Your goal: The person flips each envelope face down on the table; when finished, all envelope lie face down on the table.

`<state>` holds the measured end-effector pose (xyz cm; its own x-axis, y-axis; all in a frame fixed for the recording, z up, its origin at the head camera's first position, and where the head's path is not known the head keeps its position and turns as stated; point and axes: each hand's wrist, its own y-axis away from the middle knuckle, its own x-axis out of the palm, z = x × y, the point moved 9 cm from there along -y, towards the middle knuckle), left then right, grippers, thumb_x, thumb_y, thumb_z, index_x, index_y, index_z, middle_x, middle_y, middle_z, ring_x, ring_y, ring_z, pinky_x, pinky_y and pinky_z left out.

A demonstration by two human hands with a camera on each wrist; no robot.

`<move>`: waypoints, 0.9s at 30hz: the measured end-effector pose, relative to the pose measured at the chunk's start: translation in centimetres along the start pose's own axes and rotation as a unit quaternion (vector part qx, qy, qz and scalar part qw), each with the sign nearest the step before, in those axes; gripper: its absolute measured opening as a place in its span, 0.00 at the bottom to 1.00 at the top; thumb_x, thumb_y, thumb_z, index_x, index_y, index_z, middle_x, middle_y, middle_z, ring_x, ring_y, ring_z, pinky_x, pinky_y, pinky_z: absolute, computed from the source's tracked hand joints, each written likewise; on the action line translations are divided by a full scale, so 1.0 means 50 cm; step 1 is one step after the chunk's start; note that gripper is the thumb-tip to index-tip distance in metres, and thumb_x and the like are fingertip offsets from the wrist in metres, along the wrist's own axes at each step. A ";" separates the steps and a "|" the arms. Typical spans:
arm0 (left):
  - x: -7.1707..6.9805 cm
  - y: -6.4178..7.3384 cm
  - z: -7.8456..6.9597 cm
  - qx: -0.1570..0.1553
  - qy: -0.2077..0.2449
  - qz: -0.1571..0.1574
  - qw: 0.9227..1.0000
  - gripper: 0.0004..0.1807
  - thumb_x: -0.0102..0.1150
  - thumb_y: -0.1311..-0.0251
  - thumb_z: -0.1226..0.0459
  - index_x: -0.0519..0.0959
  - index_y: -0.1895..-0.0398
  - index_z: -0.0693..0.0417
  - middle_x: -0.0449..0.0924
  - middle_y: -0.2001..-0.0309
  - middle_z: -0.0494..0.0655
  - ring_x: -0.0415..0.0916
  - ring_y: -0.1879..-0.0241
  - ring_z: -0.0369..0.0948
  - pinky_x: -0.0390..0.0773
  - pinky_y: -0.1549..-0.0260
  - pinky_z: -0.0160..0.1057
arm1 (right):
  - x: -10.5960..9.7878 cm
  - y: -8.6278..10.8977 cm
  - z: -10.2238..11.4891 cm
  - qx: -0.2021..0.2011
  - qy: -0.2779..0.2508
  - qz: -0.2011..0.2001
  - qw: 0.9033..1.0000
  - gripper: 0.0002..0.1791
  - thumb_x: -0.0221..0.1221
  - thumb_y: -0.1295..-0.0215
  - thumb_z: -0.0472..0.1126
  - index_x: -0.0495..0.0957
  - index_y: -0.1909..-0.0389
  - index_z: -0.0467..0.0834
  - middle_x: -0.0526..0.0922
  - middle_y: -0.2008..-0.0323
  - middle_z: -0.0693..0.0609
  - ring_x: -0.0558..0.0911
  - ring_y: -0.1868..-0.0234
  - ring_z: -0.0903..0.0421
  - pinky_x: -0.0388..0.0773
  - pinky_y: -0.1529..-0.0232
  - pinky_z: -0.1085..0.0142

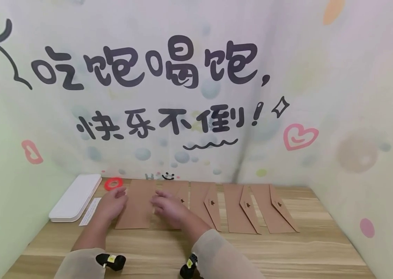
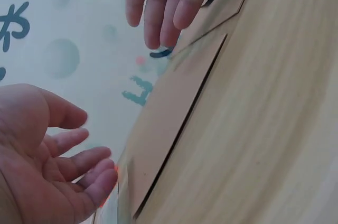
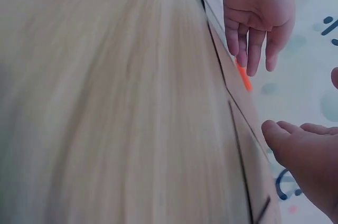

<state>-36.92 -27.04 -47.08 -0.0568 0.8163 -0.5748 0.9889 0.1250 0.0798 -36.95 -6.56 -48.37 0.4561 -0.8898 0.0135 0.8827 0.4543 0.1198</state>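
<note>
A plain brown paper envelope (image 1: 136, 205), its flap not showing, lies flat on the table. My left hand (image 1: 114, 203) is at its left edge and my right hand (image 1: 171, 209) at its right edge, over the neighbouring envelope (image 1: 175, 186). In the left wrist view, the left hand (image 2: 50, 166) has loosely bent fingers and holds nothing. The right hand (image 2: 165, 2) shows straight, downward fingers there, also holding nothing. Further right lie more brown envelopes (image 1: 201, 199) in a row, with pointed flaps and small dark prints.
On the left of the wooden table (image 1: 161, 255) lies a flat white case (image 1: 76, 197). Beside it are a printed white paper strip (image 1: 90, 212) and a red tape roll (image 1: 107, 186). A white cloth backdrop (image 1: 168, 162) with dark lettering stands behind the table.
</note>
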 end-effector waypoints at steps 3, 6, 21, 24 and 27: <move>0.009 0.007 -0.016 0.002 0.025 -0.004 1.000 0.32 0.46 0.21 0.56 0.64 0.20 0.62 0.67 0.21 0.65 0.64 0.21 0.62 0.64 0.22 0.63 | -0.029 0.017 0.005 -0.008 -0.012 -0.010 1.000 0.38 0.58 0.22 0.45 0.59 0.18 0.33 0.72 0.23 0.34 0.76 0.25 0.45 0.78 0.27 0.50; 0.035 0.015 -0.036 -0.001 0.092 0.002 0.996 0.31 0.47 0.19 0.58 0.63 0.19 0.62 0.66 0.21 0.64 0.63 0.21 0.60 0.65 0.21 0.61 | -0.063 0.040 0.011 -0.009 -0.026 -0.006 1.000 0.39 0.56 0.20 0.46 0.56 0.17 0.33 0.68 0.22 0.32 0.74 0.23 0.41 0.75 0.24 0.47; 0.159 0.022 -0.116 0.002 0.222 0.035 0.974 0.31 0.51 0.21 0.63 0.62 0.19 0.63 0.66 0.22 0.64 0.67 0.24 0.58 0.72 0.25 0.58 | -0.203 0.086 0.005 -0.007 -0.055 -0.022 0.998 0.43 0.55 0.19 0.45 0.47 0.16 0.30 0.60 0.20 0.26 0.64 0.18 0.33 0.62 0.17 0.43; 0.183 0.021 -0.129 0.004 0.223 0.035 0.974 0.31 0.52 0.22 0.62 0.64 0.20 0.62 0.68 0.22 0.63 0.68 0.24 0.59 0.72 0.25 0.59 | -0.219 0.089 -0.001 -0.009 -0.061 -0.023 0.998 0.42 0.54 0.19 0.44 0.47 0.16 0.30 0.60 0.20 0.26 0.64 0.18 0.32 0.62 0.17 0.42; 0.202 0.023 -0.134 -0.001 0.210 0.033 0.977 0.32 0.53 0.23 0.61 0.64 0.20 0.61 0.68 0.21 0.61 0.67 0.23 0.59 0.68 0.22 0.60 | -0.224 0.090 -0.011 -0.004 -0.080 -0.015 0.997 0.40 0.51 0.17 0.43 0.46 0.16 0.29 0.59 0.20 0.26 0.63 0.18 0.32 0.61 0.17 0.42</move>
<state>-37.27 -14.87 -47.33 -0.0449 0.9820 -0.1835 0.9920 0.0654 0.1076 -38.01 5.46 -48.53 0.4057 -0.8982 0.1690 0.8970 0.4268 0.1153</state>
